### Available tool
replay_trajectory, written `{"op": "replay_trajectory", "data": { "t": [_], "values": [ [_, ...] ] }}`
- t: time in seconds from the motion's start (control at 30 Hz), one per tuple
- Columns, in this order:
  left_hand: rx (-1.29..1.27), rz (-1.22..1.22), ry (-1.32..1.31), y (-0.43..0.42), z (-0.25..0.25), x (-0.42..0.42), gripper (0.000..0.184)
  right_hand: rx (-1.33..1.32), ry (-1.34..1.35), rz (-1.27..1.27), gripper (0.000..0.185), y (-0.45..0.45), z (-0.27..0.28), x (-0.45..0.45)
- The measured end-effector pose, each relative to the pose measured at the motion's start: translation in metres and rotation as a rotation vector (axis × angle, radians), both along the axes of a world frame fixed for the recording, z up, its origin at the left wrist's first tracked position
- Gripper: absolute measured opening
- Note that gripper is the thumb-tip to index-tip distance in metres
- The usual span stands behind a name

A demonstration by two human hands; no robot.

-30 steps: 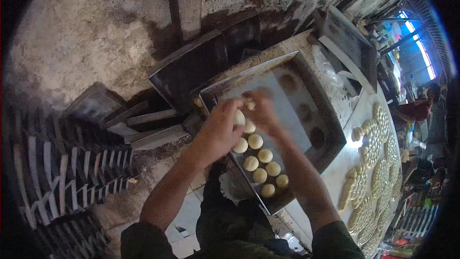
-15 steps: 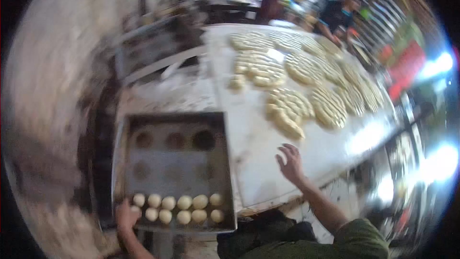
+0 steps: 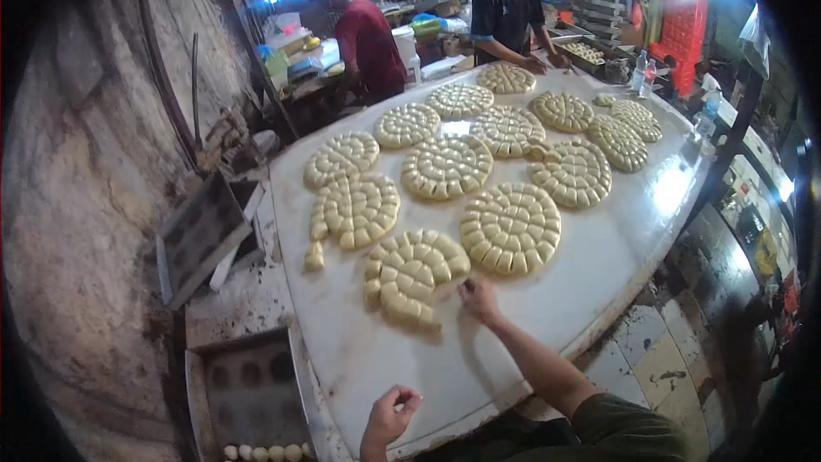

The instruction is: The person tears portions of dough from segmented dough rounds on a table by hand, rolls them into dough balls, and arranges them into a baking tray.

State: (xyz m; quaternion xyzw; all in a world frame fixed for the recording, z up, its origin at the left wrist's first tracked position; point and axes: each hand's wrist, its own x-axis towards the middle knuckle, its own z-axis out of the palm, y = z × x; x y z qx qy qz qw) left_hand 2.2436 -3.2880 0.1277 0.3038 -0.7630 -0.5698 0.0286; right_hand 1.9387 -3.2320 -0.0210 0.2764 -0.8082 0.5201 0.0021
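- Dim workroom with a rough, stained wall (image 3: 94, 205) at left; a broad, pale, smooth-topped bench (image 3: 359, 376) occupies the centre.
- Dark metal tray (image 3: 252, 411) with round marks, at lower left beside the bench; the frame's lower edge cuts it off.
- Round, scored, pale-yellow dough discs (image 3: 510, 229), spread across the bench; the farther ones are hard to make out singly.
- Gapped, pale-yellow dough coil (image 3: 410, 278), nearest the person; roughly round, without a clear long axis, its gap facing right and its loose tail pointing rightward.
- Right hand (image 3: 479, 298), the nearer, just beside that gap; fingers drawn together, contact and contents indiscernible.
- Left hand (image 3: 393, 415), nearer the bench's edge, apart from the coil, which lies ahead; fingers curled, contents indiscernible.
- Small, pale dough balls (image 3: 260, 453) in the tray, partly cut off.
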Motion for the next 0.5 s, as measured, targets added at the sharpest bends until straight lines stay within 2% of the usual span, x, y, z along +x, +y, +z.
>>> {"op": "replay_trajectory", "data": {
  "t": [0.03, 0.07, 0.1, 0.17, 0.2, 0.27, 0.3, 0.33, 0.4, 0.47, 0.5],
  "values": [
    [-0.020, 0.002, 0.004, 0.002, -0.005, -0.002, 0.015, 0.061, -0.043, 0.014, 0.027, 0.005, 0.009, 0.004],
    [0.077, -0.023, 0.012, 0.001, -0.012, 0.005, 0.014, 0.126, -0.081, 0.030, 0.030, 0.010, 0.018, 0.002],
    [0.177, -0.049, 0.018, 0.000, -0.024, 0.018, 0.014, 0.112, -0.074, 0.034, 0.030, 0.012, 0.023, -0.002],
    [0.201, 0.001, -0.018, 0.004, -0.025, 0.023, 0.014, 0.013, -0.399, 0.123, 0.032, 0.018, 0.030, -0.012],
    [0.188, 0.027, -0.030, 0.007, -0.023, 0.020, 0.014, 0.004, -0.391, 0.119, 0.032, 0.020, 0.029, -0.017],
    [0.145, 0.062, -0.037, 0.014, -0.015, 0.004, 0.014, -0.011, -0.504, 0.277, 0.034, 0.018, 0.026, -0.035],
    [0.130, 0.070, -0.037, 0.017, -0.012, -0.002, 0.015, -0.047, -0.590, 0.356, 0.033, 0.025, 0.055, -0.031],
    [0.118, 0.075, -0.036, 0.019, -0.010, -0.008, 0.015, -0.133, -0.495, 0.430, 0.032, 0.023, 0.059, -0.028],
    [0.101, 0.081, -0.038, 0.023, -0.008, -0.015, 0.015, -0.189, -0.471, 0.572, 0.031, 0.012, 0.054, -0.017],
    [0.090, 0.078, -0.035, 0.026, -0.008, -0.022, 0.015, -0.070, -0.419, 0.758, 0.030, 0.009, 0.091, 0.010],
    [0.082, 0.071, -0.033, 0.027, -0.007, -0.025, 0.015, -0.051, -0.588, 0.946, 0.029, 0.000, 0.081, 0.026]
  ]
}}
